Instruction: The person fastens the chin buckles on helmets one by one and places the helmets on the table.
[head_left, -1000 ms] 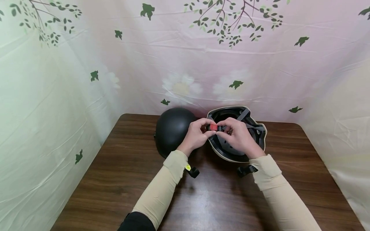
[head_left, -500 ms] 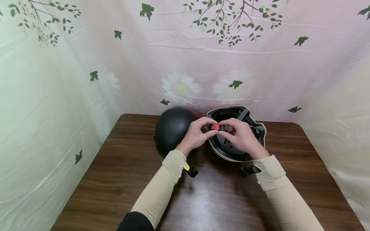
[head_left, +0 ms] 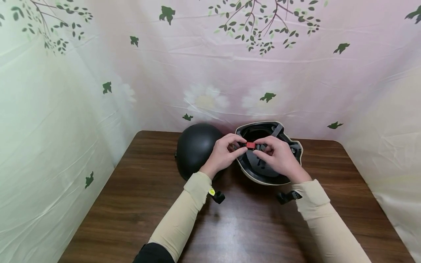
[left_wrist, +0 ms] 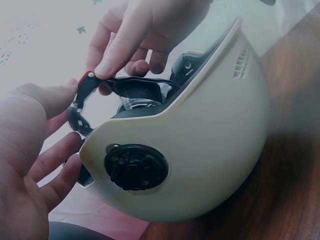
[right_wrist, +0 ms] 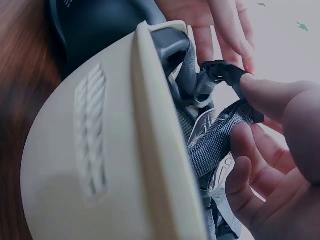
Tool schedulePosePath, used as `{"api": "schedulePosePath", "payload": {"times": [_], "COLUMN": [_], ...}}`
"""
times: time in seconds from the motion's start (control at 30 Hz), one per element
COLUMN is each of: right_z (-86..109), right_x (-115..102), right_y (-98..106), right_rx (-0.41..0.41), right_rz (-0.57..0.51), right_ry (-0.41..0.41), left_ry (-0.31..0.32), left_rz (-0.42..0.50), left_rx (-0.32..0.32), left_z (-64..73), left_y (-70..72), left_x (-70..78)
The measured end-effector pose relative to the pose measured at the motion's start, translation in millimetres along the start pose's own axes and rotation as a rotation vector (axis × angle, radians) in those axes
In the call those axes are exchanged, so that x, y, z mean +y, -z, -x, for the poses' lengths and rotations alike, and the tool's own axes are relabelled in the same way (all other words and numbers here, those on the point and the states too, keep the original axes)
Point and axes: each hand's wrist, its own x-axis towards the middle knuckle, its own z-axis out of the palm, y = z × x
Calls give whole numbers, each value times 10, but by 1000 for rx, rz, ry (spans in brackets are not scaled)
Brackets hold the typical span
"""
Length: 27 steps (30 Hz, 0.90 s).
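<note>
A red and black strap buckle (head_left: 251, 145) is held between the two hands, above the hollow of an upturned cream helmet (head_left: 260, 179). My left hand (head_left: 222, 154) has thumb and fingertips at the buckle's left end. With thumb and index finger, my right hand (head_left: 279, 156) pinches its right end, where a grey strap (right_wrist: 212, 142) runs to the helmet. In the left wrist view the helmet shell shows a round black knob (left_wrist: 136, 167). The right wrist view shows the ribbed vents (right_wrist: 91, 132).
A black helmet (head_left: 197, 149) stands dome up to the left of the cream one, close to the left hand. Both sit at the back of the brown wooden table (head_left: 230, 226). A patterned curtain (head_left: 210, 69) hangs right behind them.
Both hands have shifted slightly right with the buckle, the right hand more than the left. The fingertips stand a little farther apart, and the helmets have stayed in place.
</note>
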Motion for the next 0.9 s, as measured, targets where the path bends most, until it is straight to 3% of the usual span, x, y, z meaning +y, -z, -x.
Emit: {"api": "schedulePosePath", "payload": {"times": [0.43, 0.73, 0.9], "right_z": [101, 181, 206], "right_x": [109, 193, 237], "right_y": [62, 92, 155], "right_rx": [11, 27, 51], "right_rz": [-26, -30, -35], "right_ry": [-54, -71, -77], "left_ry": [-36, -79, -37], "left_rz": [9, -17, -78], "left_rx": [20, 72, 94], "left_z": [114, 238, 325], "left_y": [-8, -81, -108], "left_x": [-4, 1, -5]}}
